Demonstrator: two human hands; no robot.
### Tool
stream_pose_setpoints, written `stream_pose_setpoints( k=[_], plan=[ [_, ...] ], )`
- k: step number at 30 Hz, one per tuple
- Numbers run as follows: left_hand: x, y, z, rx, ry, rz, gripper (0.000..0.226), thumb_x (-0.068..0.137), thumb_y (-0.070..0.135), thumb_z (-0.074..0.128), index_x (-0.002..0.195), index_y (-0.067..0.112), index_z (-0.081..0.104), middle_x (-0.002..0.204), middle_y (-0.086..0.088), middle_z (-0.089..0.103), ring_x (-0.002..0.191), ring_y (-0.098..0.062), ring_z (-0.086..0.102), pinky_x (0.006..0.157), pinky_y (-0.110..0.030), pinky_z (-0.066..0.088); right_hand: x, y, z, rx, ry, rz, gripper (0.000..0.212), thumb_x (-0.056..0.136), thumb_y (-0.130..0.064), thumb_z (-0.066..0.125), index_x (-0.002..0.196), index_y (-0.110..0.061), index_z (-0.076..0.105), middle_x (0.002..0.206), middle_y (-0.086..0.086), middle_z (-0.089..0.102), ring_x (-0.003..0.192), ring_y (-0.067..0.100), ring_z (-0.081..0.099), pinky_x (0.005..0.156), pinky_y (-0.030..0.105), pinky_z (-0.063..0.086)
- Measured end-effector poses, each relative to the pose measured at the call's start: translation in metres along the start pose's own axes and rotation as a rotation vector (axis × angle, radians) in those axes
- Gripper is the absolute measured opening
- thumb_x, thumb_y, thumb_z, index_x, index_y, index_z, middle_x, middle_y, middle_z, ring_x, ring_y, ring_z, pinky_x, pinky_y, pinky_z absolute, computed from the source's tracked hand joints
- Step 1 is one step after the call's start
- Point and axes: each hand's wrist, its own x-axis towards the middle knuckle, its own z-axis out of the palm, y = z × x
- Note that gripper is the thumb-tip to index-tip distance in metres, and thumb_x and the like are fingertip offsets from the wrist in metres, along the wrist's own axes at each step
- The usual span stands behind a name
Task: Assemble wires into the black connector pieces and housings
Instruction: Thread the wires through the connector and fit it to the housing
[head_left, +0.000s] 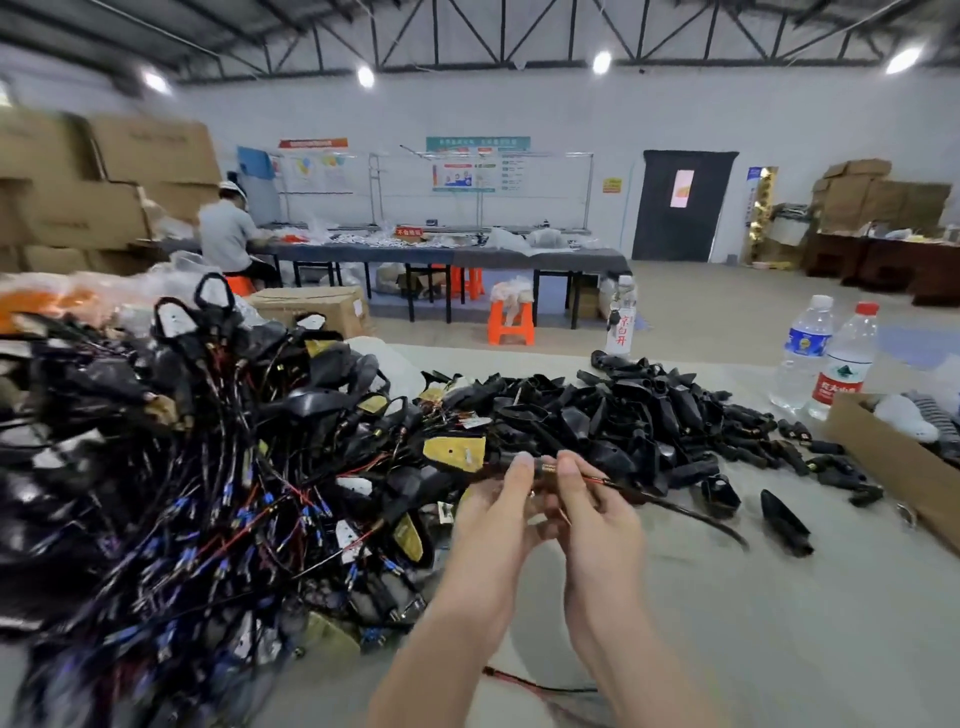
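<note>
Over the table's (779, 623) middle, the left hand (496, 501) pinches a small connector piece (543, 470) and the right hand (597, 499) pinches the wire (696, 514) right beside it, probably lining up the insertion. Loose housings (623, 415) lie heaped just beyond.

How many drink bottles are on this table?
3: a white-labelled bottle at the far edge; a blue-labelled bottle and a red-capped bottle side by side, far right. Others may hide behind the wire pile.
</note>
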Motion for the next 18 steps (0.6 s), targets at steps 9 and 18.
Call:
stream_pose_setpoints(
  k=[9,18],
  plan=[
    [0.025,0.120,-0.083,0.273,0.213,0.348,0.040,0.105,0.035,0.048,0.116,-0.002,0.056,0.080,-0.010,0.074,0.060,-0.020,0.069,0.048,-0.028,0.053,-0.040,0.014,0.122,0.088,-0.319,0.279,0.022,0.102,-0.028,0.055,0.104,-0.015,0.073,0.089,0.003,0.075,0.073,0.011,0.072,0.070,0.025,0.061],
    [0.108,0.285,-0.137,0.712,0.429,0.302,0.044,0.105,0.037,0.046,0.130,0.001,0.048,0.106,-0.017,0.063,0.078,-0.026,0.067,0.071,-0.038,0.062,-0.023,-0.003,0.144,-0.067,-0.623,0.343,0.022,0.104,-0.025,0.050,0.111,-0.018,0.070,0.103,0.006,0.077,0.089,0.023,0.075,0.078,0.033,0.062]
  ],
)
